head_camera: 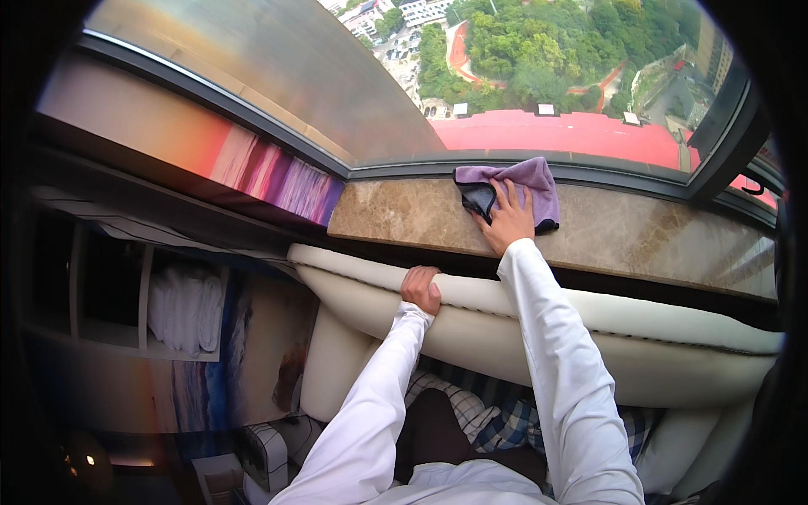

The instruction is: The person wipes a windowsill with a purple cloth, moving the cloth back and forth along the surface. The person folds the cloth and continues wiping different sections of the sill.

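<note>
My right hand [509, 218] presses a purple microfibre cloth [543, 189] onto the brown marble window sill [398, 205], fingers spread over it. One corner of the cloth is folded back, showing a grey underside and black edging. The cloth's far edge lies against the dark window frame [593, 173]. My left hand [421, 289] grips the top edge of a cream padded backrest [467, 293], its fingers curled over the far side. The backrest stands in front of the sill, with a dark gap between them.
Beyond the window glass [353, 76] lie trees and a red roof far below. A printed mural panel [265, 167] borders the sill on the left. White folded fabric [184, 309] sits in a wall niche. Checked fabric [505, 429] lies around my legs.
</note>
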{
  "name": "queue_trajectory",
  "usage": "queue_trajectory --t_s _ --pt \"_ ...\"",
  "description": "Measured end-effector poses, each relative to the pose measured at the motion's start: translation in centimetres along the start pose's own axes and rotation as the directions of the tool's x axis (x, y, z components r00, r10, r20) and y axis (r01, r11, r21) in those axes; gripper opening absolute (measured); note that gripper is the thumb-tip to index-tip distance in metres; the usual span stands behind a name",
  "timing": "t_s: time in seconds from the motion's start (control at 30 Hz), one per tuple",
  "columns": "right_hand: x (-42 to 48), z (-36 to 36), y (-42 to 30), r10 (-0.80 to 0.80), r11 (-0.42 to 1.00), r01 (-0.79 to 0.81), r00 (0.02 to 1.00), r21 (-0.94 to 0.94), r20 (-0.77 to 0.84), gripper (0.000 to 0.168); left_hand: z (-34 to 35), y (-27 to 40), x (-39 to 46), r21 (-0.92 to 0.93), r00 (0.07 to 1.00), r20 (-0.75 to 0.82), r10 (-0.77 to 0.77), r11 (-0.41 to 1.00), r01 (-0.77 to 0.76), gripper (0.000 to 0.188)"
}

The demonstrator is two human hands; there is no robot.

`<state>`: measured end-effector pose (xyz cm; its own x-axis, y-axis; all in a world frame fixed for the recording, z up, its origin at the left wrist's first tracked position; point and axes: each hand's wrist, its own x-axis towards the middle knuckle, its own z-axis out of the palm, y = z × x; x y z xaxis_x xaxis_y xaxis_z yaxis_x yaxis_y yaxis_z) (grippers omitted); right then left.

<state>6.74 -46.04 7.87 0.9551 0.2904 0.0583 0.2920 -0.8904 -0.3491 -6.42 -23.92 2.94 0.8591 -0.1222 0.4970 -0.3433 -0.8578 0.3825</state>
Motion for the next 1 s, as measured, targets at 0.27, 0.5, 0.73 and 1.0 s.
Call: queue_trajectory --t_s 0.27,0.5,0.73,1.0 --pt "-0.4 1.6 0.2 -0.033 0.999 0.038 0.986 0.025 -0.161 0.052 0.4 -0.5 -0.5 -0.012 0.999 -0.041 0.010 1.000 -0.011 0.031" --pt "-0.9 1.3 0.2 -0.032 0.999 0.039 0.976 0.028 -0.214 0.051 0.1 -0.5 -0.2 -0.023 0.998 -0.064 0.010 1.000 -0.011 0.031" --pt "-2.3 1.4 -1.6 -0.040 0.999 0.036 0.984 -0.023 -0.175 0.044 0.0 -0.7 -0.2 -0.035 0.998 -0.059 0.004 0.999 -0.006 0.031" --pt "-2.3 1.6 -1.8 -0.037 0.999 0.040 0.975 0.011 -0.220 0.044 -0.1 -0.8 -0.6 -0.032 0.997 -0.080 0.003 0.999 -0.005 0.031"
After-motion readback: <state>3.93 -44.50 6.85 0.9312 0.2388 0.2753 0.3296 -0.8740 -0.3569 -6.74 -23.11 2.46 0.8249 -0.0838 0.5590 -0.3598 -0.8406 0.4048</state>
